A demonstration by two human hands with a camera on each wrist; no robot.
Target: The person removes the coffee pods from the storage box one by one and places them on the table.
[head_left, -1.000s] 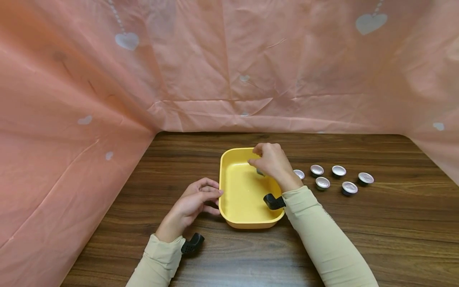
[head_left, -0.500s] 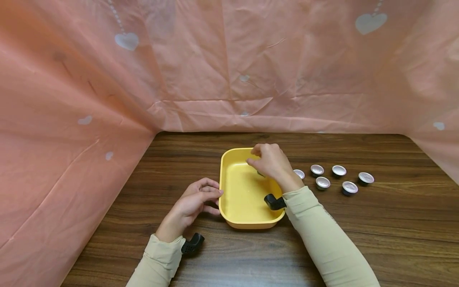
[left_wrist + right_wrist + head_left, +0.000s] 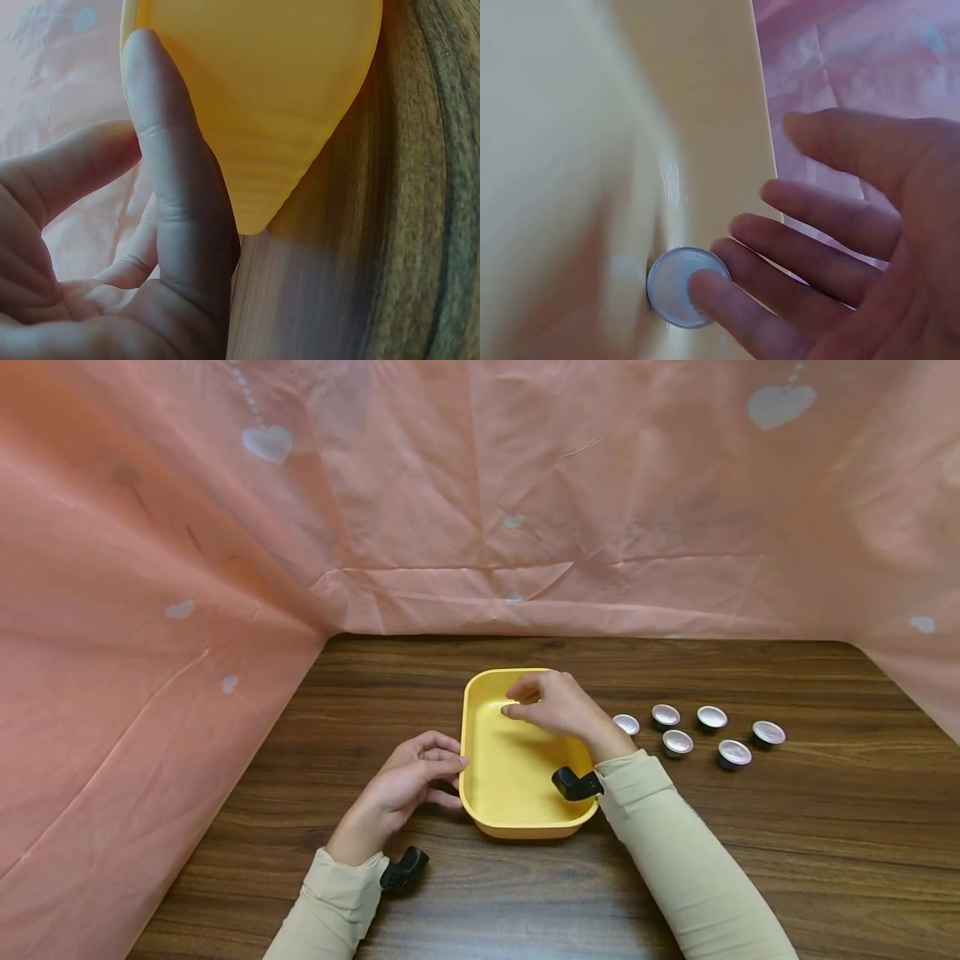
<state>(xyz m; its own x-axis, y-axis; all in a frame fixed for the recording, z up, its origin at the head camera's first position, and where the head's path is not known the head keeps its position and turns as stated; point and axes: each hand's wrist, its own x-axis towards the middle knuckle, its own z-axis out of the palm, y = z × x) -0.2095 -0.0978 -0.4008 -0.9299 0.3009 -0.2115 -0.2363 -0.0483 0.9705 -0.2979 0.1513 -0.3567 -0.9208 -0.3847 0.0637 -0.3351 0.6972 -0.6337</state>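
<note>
A yellow rectangular tray [image 3: 517, 768] sits on the table. My left hand [image 3: 405, 781] stays beside its left wall, the fingers touching the rim; in the left wrist view a long straight finger [image 3: 169, 165] lies along the outer wall. Over the tray's far part hovers my right hand [image 3: 562, 706], fingers spread apart. One foil-lidded coffee capsule [image 3: 676, 289] shows inside the tray in the right wrist view, partly covered by a fingertip; the right hand hides it in the head view.
Several more foil-topped coffee capsules, such as one silver-lidded capsule [image 3: 678, 742], stand right of the tray on the brown wooden table [image 3: 825, 827]. A pink curtain [image 3: 450, 527] with hearts encloses the back and sides.
My right hand has shifted slightly left and nearer within the tray, and a greyish thing that showed beneath it is now hidden in the head view. The left hand keeps its place.
</note>
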